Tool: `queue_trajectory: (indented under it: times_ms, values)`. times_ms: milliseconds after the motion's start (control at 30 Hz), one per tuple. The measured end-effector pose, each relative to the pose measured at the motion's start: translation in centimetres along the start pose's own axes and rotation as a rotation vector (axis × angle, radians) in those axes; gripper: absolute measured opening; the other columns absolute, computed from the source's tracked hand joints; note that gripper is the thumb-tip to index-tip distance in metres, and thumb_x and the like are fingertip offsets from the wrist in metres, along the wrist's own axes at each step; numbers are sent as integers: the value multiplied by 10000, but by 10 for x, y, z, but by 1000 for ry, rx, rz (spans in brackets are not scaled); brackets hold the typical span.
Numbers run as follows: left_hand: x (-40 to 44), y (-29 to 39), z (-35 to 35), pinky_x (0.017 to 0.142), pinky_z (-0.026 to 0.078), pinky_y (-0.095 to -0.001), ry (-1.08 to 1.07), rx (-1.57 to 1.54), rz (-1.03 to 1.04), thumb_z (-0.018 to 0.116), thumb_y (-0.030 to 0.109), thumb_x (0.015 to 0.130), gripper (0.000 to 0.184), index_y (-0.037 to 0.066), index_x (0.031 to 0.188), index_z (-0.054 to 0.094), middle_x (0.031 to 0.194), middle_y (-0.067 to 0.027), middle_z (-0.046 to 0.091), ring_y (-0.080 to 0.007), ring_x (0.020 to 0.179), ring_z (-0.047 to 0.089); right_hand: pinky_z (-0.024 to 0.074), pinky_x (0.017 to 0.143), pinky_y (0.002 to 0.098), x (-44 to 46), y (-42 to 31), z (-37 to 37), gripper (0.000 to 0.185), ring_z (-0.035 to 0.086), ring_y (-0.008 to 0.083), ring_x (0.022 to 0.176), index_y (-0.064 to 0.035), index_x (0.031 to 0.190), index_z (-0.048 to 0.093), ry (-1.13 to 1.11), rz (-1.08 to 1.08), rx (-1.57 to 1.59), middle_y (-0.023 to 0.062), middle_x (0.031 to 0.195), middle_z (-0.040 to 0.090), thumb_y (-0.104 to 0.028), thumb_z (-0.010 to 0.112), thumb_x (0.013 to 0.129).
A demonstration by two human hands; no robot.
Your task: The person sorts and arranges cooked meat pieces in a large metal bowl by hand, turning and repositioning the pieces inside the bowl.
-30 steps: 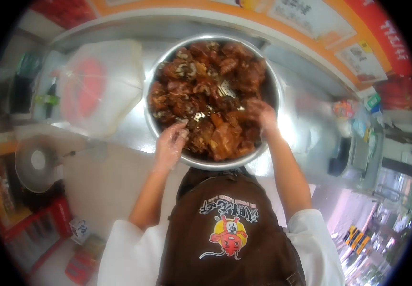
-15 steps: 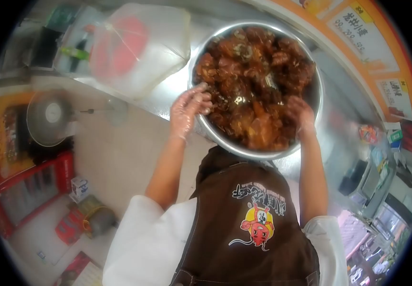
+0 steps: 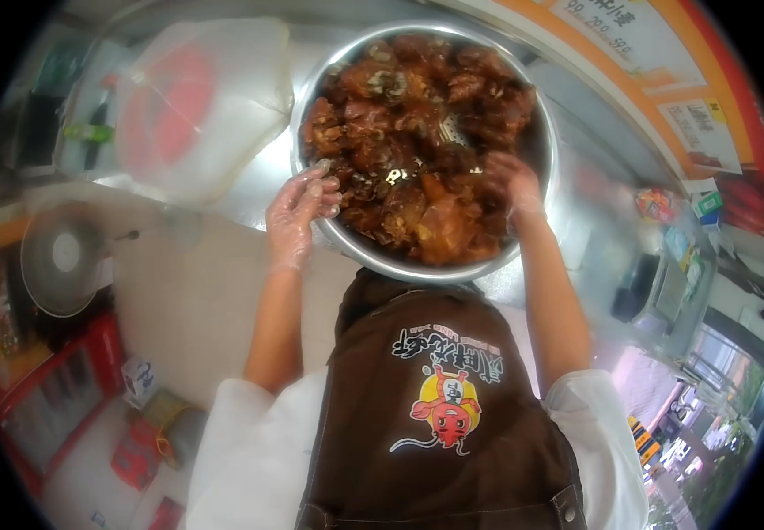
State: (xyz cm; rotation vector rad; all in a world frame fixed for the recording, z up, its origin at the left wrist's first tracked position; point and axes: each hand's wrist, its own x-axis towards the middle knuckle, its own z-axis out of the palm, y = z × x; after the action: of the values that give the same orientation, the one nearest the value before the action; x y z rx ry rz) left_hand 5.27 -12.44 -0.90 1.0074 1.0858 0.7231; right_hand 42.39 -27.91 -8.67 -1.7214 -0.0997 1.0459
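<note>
A round steel basin is heaped with glossy, dark brown braised meat pieces. A clear plastic glove covers my left hand. That hand is at the basin's left rim, its fingers loosely bent and apart, with the tips over the edge beside the meat. My right hand, also gloved, reaches inside the basin on the right, against the meat. Its fingers are smeared by motion, and their tips are hard to separate from the pieces. A metal perforated piece, perhaps part of a utensil, shows among the meat.
The basin stands on a metal counter. Left of it sits a translucent cover over something red. An orange menu board borders the far right. A fan and a red-framed cabinet stand at left.
The whole view has shifted, so the basin and both hands appear farther left. Within the basin, my right hand has moved slightly away from my body. My left hand has slid slightly nearer me.
</note>
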Motion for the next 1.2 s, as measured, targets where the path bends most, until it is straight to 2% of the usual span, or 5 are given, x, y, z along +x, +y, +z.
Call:
queue_trajectory:
  times_ms: [167,533,900,1000,1200]
  values:
    - [1,3,8,803,601,-314,-33,11,-14,691,171,1060,333,0,1346,687,1132,-157,764,-208,936,736,539,1035,344,1,-17,24,351,722,245,1143,-30,1304,726,-70,-289,-499,132,1237,773,-103,700,961]
    - [-15,7,16,837,594,-319,-60,96,-40,673,200,1071,338,0,1344,673,1144,-134,755,-195,970,729,492,1114,492,35,-21,64,543,636,418,1288,-44,1410,655,-133,-302,-1295,253,1434,647,-213,680,894]
    - [-35,4,35,851,582,-313,-54,108,-112,669,163,1075,334,-8,1362,673,1167,-145,750,-200,991,727,545,1035,458,79,-3,97,366,665,411,1281,49,1154,776,-127,-29,-1284,261,1366,697,-214,626,948]
    - [-37,1,40,853,582,-309,-67,102,-118,667,160,1076,324,5,1360,680,1170,-140,750,-190,988,725,527,1067,445,89,-14,88,394,648,424,1296,61,1212,748,-370,-204,-1434,275,1379,682,-174,599,933]
    - [-21,-48,61,896,578,-282,-230,203,-51,671,135,1067,302,74,1361,700,1196,-99,763,-156,1005,714,503,1103,441,49,-48,29,532,650,433,1266,-79,1408,685,-280,-308,-1079,266,1387,674,-52,520,902]
